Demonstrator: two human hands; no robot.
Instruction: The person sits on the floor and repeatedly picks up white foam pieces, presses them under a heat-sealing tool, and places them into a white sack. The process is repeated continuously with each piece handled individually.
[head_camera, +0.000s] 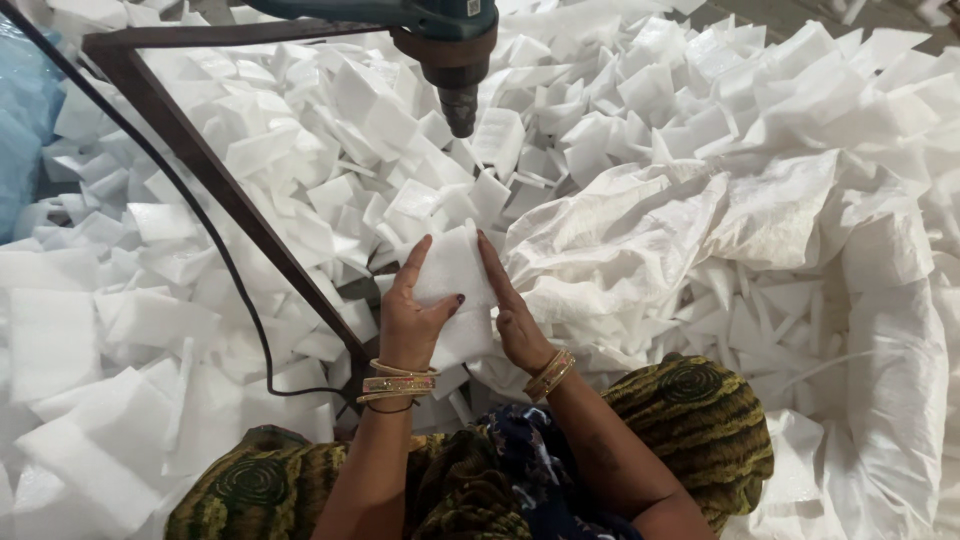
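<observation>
While the left hand (410, 322) grips a white foam piece (455, 268) from its left edge, thumb laid across the front and fingers (412, 262) reaching up the side, the right hand (515, 318) presses flat against the piece's right edge with its fingers (492, 262) straight and together. Held between both palms, the foam piece sits at the centre of the frame, just below a teal heat tool (445, 45) that hangs nozzle-down at the top centre, well apart from the hands. Both wrists carry gold bangles (400, 383). A dark metal frame (215, 175) runs diagonally from the upper left toward the left hand, with a black cable (235, 275) curving beside it. Loose foam offcuts (330, 130) lie heaped all around, filling the left and top of the frame. At the right, a white woven sack (650, 235) stands open with its rim folded back and more offcuts inside. Green patterned fabric covers the person's knees (700, 410) at the bottom.
</observation>
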